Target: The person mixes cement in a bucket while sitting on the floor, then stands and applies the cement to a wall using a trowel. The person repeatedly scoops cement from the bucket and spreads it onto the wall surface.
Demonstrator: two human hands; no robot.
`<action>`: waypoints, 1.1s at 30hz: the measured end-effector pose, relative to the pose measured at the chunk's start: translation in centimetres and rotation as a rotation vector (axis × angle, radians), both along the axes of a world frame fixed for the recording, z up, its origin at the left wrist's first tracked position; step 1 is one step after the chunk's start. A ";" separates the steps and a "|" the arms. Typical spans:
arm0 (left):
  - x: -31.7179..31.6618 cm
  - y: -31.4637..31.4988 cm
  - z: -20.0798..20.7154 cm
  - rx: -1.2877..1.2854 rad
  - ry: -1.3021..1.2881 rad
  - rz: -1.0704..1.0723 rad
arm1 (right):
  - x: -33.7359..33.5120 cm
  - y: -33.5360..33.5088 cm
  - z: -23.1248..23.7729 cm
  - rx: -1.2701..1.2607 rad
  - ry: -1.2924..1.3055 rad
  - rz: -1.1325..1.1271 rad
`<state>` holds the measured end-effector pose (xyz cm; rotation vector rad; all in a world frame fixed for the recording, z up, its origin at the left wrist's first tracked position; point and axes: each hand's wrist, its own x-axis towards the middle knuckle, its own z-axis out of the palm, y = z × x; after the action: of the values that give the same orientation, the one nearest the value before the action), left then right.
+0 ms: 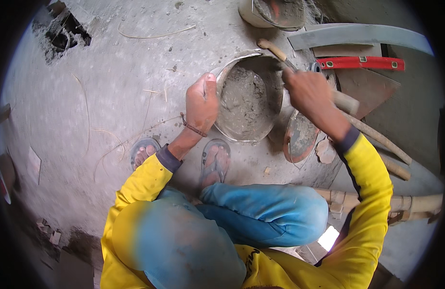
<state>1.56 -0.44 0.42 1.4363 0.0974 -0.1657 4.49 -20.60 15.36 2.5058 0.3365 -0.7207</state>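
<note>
Wet grey mortar (242, 98) half fills a round bucket (232, 138) on the floor in front of me. My left hand (202, 98) is closed at the bucket's left rim, its thumb pointing away from me. At the right rim, my right hand (309, 91) is blurred by motion, with its fingers curled. A wood-handled tool (273, 49) runs from the far side of the bucket toward those fingers; whether they grip it is hidden. A pale cylindrical piece (346, 102) shows beside the right wrist. Below that hand lies an oval, mortar-smeared piece (299, 137).
Another bucket (273, 21) of mortar stands at the far side. To the right lie a red spirit level (361, 63), a long grey straightedge (364, 37) and wooden poles (379, 136). A broken hole (66, 33) is in the concrete at the far left. My sandalled feet are near the bucket.
</note>
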 end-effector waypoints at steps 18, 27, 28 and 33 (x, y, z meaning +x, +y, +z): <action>-1.8 1.1 -1.6 0.004 0.004 0.049 | -5.6 2.5 -3.8 0.964 0.924 -1.689; -0.4 1.1 -1.5 0.038 -0.021 0.024 | -4.7 -1.6 1.1 0.228 -0.094 0.107; -0.2 0.7 -1.2 0.032 -0.042 0.019 | -4.0 -0.4 1.6 0.038 -0.077 0.051; 1.1 -0.6 -0.3 0.086 -0.114 -0.031 | -5.9 2.4 -7.2 0.019 -0.148 0.094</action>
<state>2.70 -1.07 0.13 1.5301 -0.0119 -0.1057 -1.45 -18.19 8.16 2.5253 0.4059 -0.4937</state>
